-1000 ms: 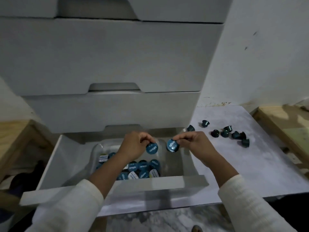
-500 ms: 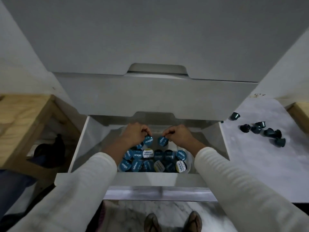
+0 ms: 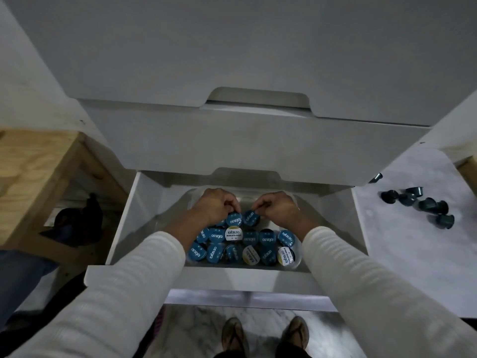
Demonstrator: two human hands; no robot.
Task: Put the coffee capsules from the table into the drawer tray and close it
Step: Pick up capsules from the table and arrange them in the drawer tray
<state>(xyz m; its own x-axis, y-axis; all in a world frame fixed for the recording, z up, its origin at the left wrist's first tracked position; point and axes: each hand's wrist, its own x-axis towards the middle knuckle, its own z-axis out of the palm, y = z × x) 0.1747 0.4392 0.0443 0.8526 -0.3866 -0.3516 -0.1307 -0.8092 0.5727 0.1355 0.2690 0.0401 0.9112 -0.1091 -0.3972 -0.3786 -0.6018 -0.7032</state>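
1. Two coffee capsules are held over the back rows of the tray: the left capsule (image 3: 234, 220) and the right capsule (image 3: 251, 218), blue lids up, almost touching each other.
2. The left hand (image 3: 217, 206) pinches the left capsule with curled fingers; the right hand (image 3: 276, 207) pinches the right capsule the same way.
3. The clear tray (image 3: 296, 250) sits inside the open bottom drawer (image 3: 124, 228). It carries two rows of stored capsules (image 3: 242, 248), lids up, packed side by side; most lids are blue, three are white and yellow.
4. From the hands, the drawer front lies at 6 o'clock, and the closed drawers (image 3: 232, 140) stand at 12 o'clock.
5. A cluster of loose dark capsules (image 3: 420, 205) lies on the white surface (image 3: 413, 254) at 3 o'clock, well apart from the tray, several on their sides.
6. A wooden frame (image 3: 44, 171) stands at 9 o'clock.
7. Both arms wear white ribbed sleeves (image 3: 124, 288); two sandalled feet (image 3: 265, 337) stand on the marbled floor at 6 o'clock.
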